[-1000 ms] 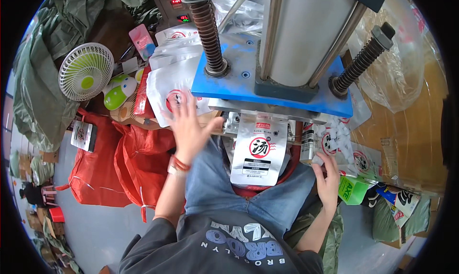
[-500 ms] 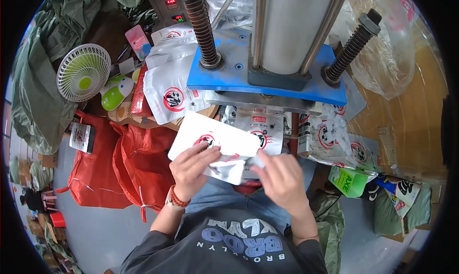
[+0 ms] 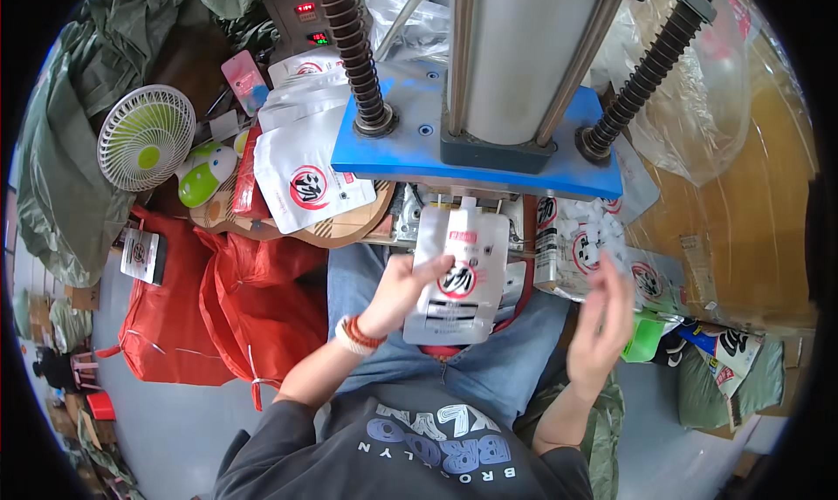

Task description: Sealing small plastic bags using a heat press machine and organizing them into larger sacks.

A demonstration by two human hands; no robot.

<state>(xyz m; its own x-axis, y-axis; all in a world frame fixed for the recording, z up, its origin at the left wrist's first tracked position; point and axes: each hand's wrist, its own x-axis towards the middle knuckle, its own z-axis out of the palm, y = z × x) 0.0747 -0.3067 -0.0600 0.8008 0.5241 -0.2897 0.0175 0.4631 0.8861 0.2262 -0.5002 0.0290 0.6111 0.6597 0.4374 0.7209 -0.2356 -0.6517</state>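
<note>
My left hand pinches the left side of a silver-white pouch, thumb on its front. Red and black print covers the pouch, and a white spout sticks up from its top edge. That top end lies just before the press, at the metal fittings under its blue plate. Off to the right, my right hand is raised with its fingers stretched out, slightly blurred, and no object shows in it. Its fingertips are at the near side of a heap of small white plastic pieces lying on printed pouches.
Stacked pouches lie on a wooden board at the left, by a small fan and a green-white gadget. Red sacks stand below them. Two spring-loaded posts rise from the blue plate. A cardboard surface is at right.
Both hands were on a pouch over my lap. Now my left hand alone grips a pouch upright at the press, and my right hand has moved right to the white pieces.
</note>
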